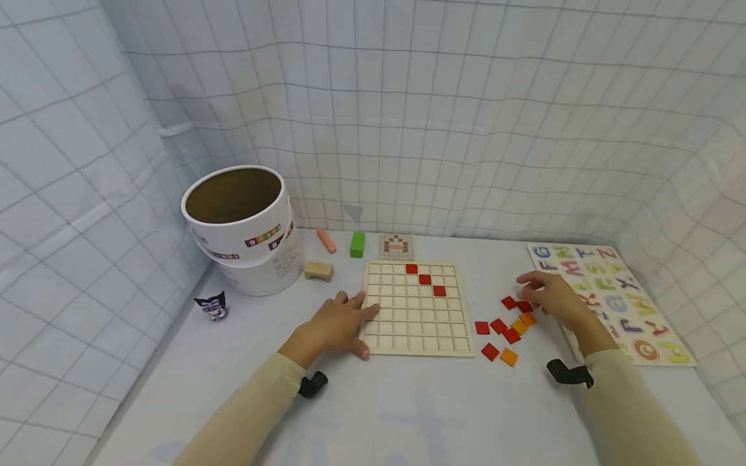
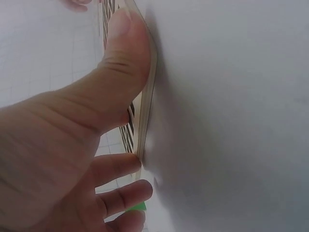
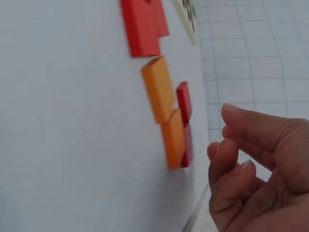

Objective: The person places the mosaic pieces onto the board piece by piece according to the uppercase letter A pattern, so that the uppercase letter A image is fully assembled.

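Observation:
A pale wooden grid board (image 1: 415, 317) lies on the table, with three red tiles (image 1: 425, 279) set diagonally in its upper squares. My left hand (image 1: 340, 321) rests against the board's left edge, fingers spread onto it. In the left wrist view the thumb (image 2: 126, 48) lies along the board's edge. Right of the board is a loose group of red tiles (image 1: 490, 351) and orange tiles (image 1: 509, 356). Over the far side of that group hovers my right hand (image 1: 550, 298), fingers loosely bent. The right wrist view shows nothing between its thumb and fingers (image 3: 224, 157).
A white bucket (image 1: 262, 259) stands at the back left, beside a small dark figurine (image 1: 213, 306). Behind the board lie a wooden arch block (image 1: 318, 271), an orange stick (image 1: 326, 241), a green block (image 1: 357, 244) and a pattern card (image 1: 396, 246). A letter board (image 1: 618, 304) lies at right.

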`<state>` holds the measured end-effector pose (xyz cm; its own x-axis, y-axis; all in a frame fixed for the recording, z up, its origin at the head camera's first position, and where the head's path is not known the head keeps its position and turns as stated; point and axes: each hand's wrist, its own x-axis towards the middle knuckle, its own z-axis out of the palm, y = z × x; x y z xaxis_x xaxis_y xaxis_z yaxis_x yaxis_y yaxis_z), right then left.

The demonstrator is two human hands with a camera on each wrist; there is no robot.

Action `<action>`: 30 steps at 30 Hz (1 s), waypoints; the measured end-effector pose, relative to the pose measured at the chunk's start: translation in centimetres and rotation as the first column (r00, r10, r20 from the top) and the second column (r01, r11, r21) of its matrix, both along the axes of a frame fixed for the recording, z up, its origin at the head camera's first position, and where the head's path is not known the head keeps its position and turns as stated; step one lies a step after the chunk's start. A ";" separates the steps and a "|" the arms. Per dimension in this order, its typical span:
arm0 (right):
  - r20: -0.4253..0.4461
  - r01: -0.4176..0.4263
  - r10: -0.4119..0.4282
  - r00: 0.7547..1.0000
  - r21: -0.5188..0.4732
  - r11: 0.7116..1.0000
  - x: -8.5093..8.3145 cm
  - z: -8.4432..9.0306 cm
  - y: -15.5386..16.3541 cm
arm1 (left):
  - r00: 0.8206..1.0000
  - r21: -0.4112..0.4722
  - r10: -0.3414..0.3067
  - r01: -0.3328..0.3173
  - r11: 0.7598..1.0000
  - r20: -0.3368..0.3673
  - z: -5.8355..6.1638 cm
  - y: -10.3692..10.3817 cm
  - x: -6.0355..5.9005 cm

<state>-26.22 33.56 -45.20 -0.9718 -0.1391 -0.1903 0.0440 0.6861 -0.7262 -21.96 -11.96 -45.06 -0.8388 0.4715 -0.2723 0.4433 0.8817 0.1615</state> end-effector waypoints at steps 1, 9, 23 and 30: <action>0.002 0.001 -0.001 1.000 0.011 1.000 0.2 -0.4 0.1 | 1.000 -0.001 0.000 0.000 1.000 0.003 0.1 0.0 0.0; 0.014 -0.028 0.026 1.000 0.110 0.994 0.4 -1.7 -0.9 | 1.000 0.008 0.000 0.000 1.000 0.013 0.1 0.1 0.1; -0.014 -0.048 0.050 0.999 0.095 0.994 0.9 -1.7 -1.3 | 0.999 0.024 0.029 -0.030 0.999 0.021 0.3 0.6 0.6; -0.008 0.005 -0.006 1.000 -0.103 0.995 0.2 -2.0 -1.9 | 0.998 0.038 0.059 -0.061 0.997 0.038 0.4 0.5 0.6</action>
